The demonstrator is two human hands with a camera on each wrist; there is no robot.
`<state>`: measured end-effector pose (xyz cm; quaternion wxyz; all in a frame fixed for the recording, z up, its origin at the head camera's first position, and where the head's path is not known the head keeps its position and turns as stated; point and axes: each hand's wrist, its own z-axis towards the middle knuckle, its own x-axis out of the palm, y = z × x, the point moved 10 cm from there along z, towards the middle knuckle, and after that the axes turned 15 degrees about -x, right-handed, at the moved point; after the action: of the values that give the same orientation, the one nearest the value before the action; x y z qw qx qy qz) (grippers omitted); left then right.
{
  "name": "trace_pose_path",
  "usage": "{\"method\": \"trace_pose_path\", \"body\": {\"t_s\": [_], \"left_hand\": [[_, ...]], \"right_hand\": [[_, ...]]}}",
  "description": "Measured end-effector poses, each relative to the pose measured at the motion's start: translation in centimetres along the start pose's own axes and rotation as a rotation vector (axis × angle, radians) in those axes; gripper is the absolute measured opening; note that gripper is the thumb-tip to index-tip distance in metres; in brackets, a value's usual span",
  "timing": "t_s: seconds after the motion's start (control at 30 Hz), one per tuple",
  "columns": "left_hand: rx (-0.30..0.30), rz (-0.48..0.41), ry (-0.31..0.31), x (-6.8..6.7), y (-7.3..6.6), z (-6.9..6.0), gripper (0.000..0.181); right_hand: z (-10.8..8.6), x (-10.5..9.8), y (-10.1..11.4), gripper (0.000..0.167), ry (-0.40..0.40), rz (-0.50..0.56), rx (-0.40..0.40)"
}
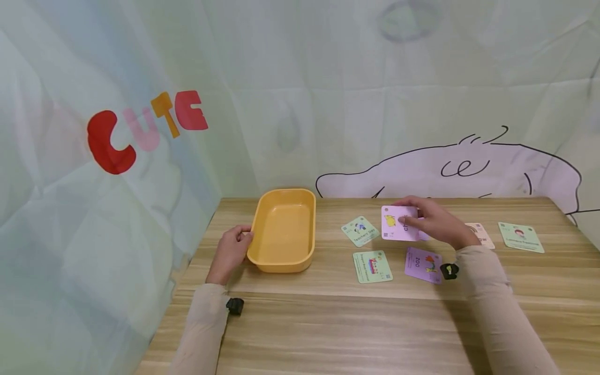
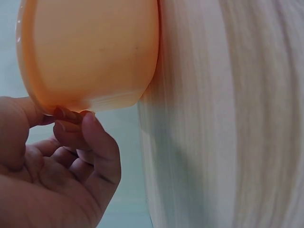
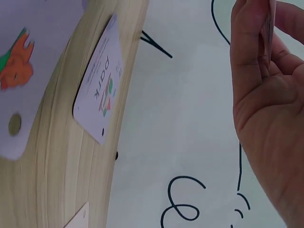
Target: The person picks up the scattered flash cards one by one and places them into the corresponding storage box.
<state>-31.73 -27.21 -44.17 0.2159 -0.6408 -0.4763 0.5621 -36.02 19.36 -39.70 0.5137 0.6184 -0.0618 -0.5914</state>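
My left hand (image 1: 230, 253) pinches the left rim of a yellow plastic basin (image 1: 283, 266); the left wrist view shows thumb and fingertips at that rim. Between thumb and fingers, my right hand (image 1: 433, 221) holds a pink picture card (image 1: 392, 232) with a yellow animal on it, raised above the table. Its lettering is partly covered by the thumb. Below that hand lie a purple "zoo" card (image 1: 417, 264) and a "park" card (image 3: 102, 88), the latter mostly hidden in the head view.
Left of the held card lie a green Teachers' Day card (image 1: 358, 238) and a green Dragon Boat Festival card (image 1: 365, 268). Farther right are a partly covered peach card (image 1: 485, 239) and a green Lantern Festival card (image 1: 520, 243). A printed curtain (image 1: 281, 104) hangs behind the wooden table (image 1: 328, 328).
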Motion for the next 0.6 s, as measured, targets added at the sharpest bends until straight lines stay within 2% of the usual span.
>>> {"method": "trace_pose_path", "body": {"t_s": [0.33, 0.6], "left_hand": [[0.011, 0.004, -0.006, 0.0, 0.0, 0.1, 0.034], [0.006, -0.006, 0.001, 0.0, 0.0, 0.0, 0.034]], "right_hand": [[1.9, 1.7, 1.0, 0.039, -0.026, 0.029, -0.047], [3.2, 3.2, 1.9, 0.041, -0.067, 0.163, -0.059]]}}
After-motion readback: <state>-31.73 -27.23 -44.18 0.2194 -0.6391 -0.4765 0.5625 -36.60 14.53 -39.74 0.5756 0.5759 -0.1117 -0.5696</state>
